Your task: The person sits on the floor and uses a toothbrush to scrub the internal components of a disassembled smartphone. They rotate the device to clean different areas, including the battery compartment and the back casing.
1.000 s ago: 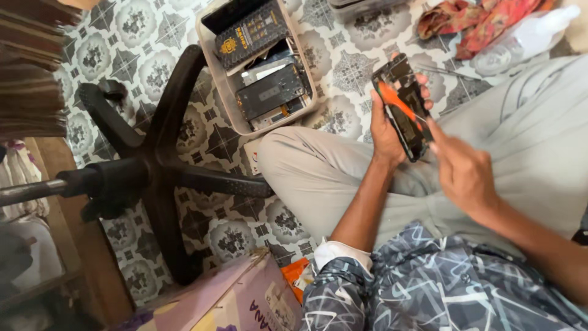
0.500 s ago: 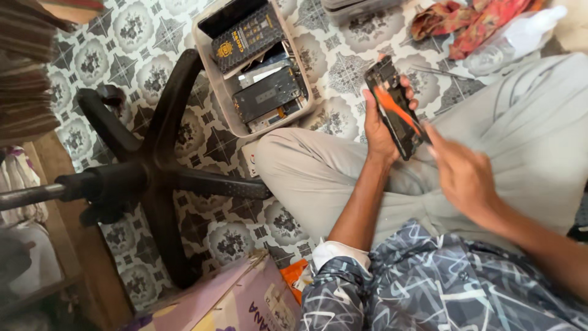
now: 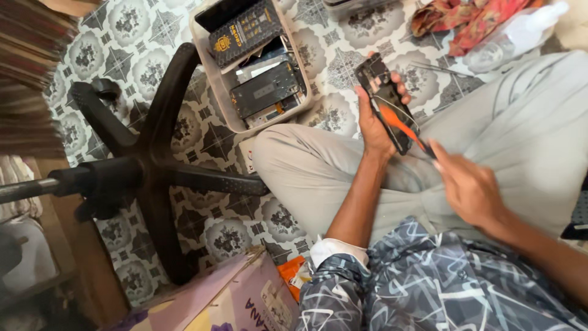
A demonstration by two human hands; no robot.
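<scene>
Two hands: both are yours, at work over your lap, where you sit on the patterned tile floor (image 3: 343,55).
Left hand (image 3: 375,122): closed around an opened phone (image 3: 387,101), fingers wrapped over its far edge, thumb side toward you.
Opened phone: held upright above your left knee, dark inner face toward you; its small parts are too fine to make out.
Right hand (image 3: 468,190): pinches the end of an orange tool (image 3: 401,127), the fingers closed on it; motion blur softens the fingertips.
Orange tool: lies slantwise across the lower half of the opened phone, touching it; the tip is hard to tell from the dark surface.
Plastic tray (image 3: 208,67): pale, rectangular, on the floor just beyond your left knee.
Tray contents: a dark box with gold print (image 3: 245,27) at the far end, then flat phone parts (image 3: 263,92) stacked on edge; a count is not possible.
Cardboard box (image 3: 233,297): pinkish, at the lower edge, cut off by the frame; its inside is hidden.
Chair base (image 3: 153,165): black, star-shaped, left of the tray.
Top right: a red patterned cloth (image 3: 465,21) and a clear bottle (image 3: 514,34), both partly cut off.
</scene>
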